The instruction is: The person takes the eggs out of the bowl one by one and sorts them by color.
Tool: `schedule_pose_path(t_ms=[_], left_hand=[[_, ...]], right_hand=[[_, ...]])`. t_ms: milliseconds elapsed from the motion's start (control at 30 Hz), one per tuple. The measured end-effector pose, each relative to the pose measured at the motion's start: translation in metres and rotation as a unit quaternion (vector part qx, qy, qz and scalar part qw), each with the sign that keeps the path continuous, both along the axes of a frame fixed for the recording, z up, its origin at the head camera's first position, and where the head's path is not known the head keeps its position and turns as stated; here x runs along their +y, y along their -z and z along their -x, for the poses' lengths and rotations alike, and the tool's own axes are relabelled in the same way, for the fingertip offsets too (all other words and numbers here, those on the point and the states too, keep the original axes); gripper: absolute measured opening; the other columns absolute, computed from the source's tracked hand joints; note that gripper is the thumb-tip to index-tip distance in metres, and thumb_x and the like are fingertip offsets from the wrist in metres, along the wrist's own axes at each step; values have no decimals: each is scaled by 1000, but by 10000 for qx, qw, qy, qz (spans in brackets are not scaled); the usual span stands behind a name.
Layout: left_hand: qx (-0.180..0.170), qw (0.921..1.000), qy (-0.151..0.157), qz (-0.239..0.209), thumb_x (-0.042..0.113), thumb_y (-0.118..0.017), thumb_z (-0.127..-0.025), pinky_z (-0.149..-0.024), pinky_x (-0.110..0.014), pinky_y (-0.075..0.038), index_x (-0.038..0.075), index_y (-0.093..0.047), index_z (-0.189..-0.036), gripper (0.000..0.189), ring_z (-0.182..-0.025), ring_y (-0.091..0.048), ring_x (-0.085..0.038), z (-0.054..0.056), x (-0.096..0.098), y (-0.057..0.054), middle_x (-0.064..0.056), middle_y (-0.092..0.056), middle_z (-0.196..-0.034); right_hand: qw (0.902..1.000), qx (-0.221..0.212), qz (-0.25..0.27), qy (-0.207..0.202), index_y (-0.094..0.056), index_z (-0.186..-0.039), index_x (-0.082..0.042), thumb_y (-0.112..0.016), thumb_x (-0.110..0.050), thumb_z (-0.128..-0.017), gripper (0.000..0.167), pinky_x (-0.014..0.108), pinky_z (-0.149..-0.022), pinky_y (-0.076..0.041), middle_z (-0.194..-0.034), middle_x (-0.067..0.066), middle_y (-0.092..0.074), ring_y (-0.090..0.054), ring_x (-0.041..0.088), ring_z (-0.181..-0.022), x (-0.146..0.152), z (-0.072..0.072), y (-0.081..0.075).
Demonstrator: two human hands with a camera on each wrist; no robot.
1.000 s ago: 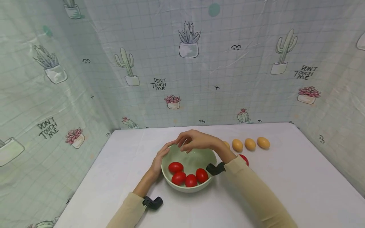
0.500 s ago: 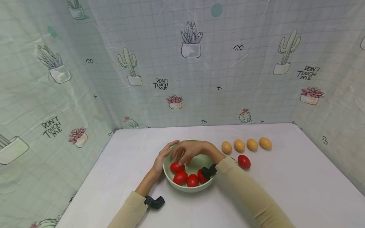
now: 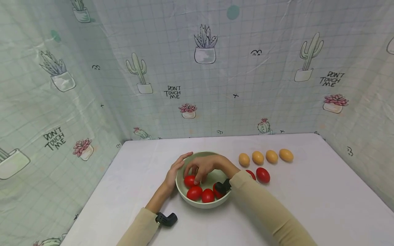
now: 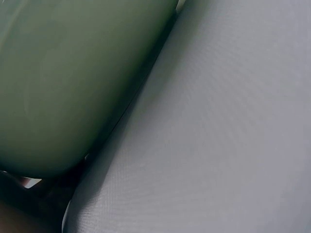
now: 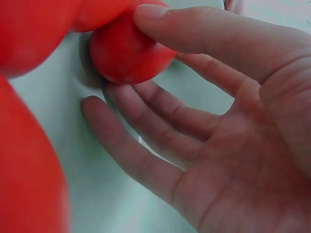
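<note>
A pale green bowl (image 3: 199, 205) stands on the white table and holds several glossy red egg-shaped objects, among them one at the lower left (image 3: 194, 193). My left hand (image 3: 172, 172) lies along the bowl's left outer side with its fingers stretched up to the rim; its thumb is hidden. Inside the bowl, my right hand (image 3: 205, 166) pinches the back-left red egg-shaped object (image 5: 124, 53), thumb on top and fingertips beneath. The left wrist view shows mostly the bowl's outer wall (image 4: 63, 87) and a pale grey surface.
Right of the bowl, several yellow egg-shaped objects (image 3: 258, 157) form a row on the table (image 3: 129, 191). Two red ones lie in front of them, one in full view (image 3: 263, 175), the other partly behind the right sleeve (image 3: 261, 201). A patterned cloth (image 3: 221, 82) hangs behind.
My right hand has come down from above the back of the bowl onto the back-left red egg-shaped object and taken hold of it. The left hand has stayed at the bowl's side.
</note>
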State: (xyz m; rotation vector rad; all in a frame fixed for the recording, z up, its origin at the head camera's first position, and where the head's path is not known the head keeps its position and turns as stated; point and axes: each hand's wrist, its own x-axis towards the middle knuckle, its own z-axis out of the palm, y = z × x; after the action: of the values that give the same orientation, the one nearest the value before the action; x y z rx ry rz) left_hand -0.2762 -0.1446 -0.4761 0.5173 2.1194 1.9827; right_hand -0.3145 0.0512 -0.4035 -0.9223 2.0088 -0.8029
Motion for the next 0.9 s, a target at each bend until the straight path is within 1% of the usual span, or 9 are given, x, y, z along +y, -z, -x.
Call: schedule_pose_path(t_ms=[133, 267, 333, 533, 600, 733, 900], left_hand=[[-1, 10000, -1, 28, 26, -20, -108, -111, -12, -40, 18, -38, -159, 54, -151, -37, -29, -1, 0, -1, -7, -40, -164], [20, 10000, 2, 48, 27, -21, -108, -111, -11, -39, 16, -36, -160, 55, -151, -37, -30, 0, -1, 0, -7, -40, -164], [32, 10000, 2, 32, 27, -21, -109, -111, -11, -39, 15, -36, -160, 55, -151, -37, -30, 0, -1, 0, -7, -39, -165], [82, 10000, -31, 38, 27, -22, -108, -111, -10, -39, 17, -38, -159, 54, -152, -36, -28, -1, -1, -1, -5, -38, -165], [75, 10000, 6, -1, 27, -22, -108, -110, -10, -40, 16, -38, -159, 54, -153, -35, -29, 0, -1, -1, -5, -37, -166], [52, 9999, 90, -55, 26, -20, -109, -108, -13, -43, 13, -35, -160, 55, -153, -34, -32, 1, -1, 0, -7, -35, -166], [46, 10000, 30, 67, 28, -21, -108, -107, -15, -46, 16, -36, -160, 55, -152, -37, -31, -1, -1, -1, -5, -36, -166]], right_hand=[[9998, 172, 11, -68, -70, -128, -19, -72, -5, -85, 45, 33, -79, -62, -107, 4, -71, -67, 15, -88, 1, 0, 1], [9992, 400, -26, 4, -72, -123, -21, -75, -7, -82, 43, 27, -79, -57, -105, 3, -71, -64, 15, -91, 2, 1, 1], [9988, 479, -37, 42, -72, -122, -22, -76, -8, -82, 43, 27, -79, -56, -106, 2, -71, -63, 15, -94, 2, 1, 1], [9986, 530, 42, 81, -71, -123, -21, -77, -10, -82, 43, 31, -86, -57, -114, 2, -71, -64, 16, -102, 4, 3, 1], [9983, 562, 98, 111, -71, -122, -21, -77, -10, -82, 42, 31, -88, -57, -114, 2, -71, -65, 15, -103, 5, 4, 1], [9978, 590, 255, 173, -70, -121, -19, -78, -9, -83, 40, 30, -88, -58, -113, 2, -73, -67, 15, -101, 7, 4, 0], [9963, 669, 489, 225, -68, -122, -16, -77, -9, -85, 40, 31, -89, -59, -116, 4, -72, -66, 17, -104, 10, 2, -5]])
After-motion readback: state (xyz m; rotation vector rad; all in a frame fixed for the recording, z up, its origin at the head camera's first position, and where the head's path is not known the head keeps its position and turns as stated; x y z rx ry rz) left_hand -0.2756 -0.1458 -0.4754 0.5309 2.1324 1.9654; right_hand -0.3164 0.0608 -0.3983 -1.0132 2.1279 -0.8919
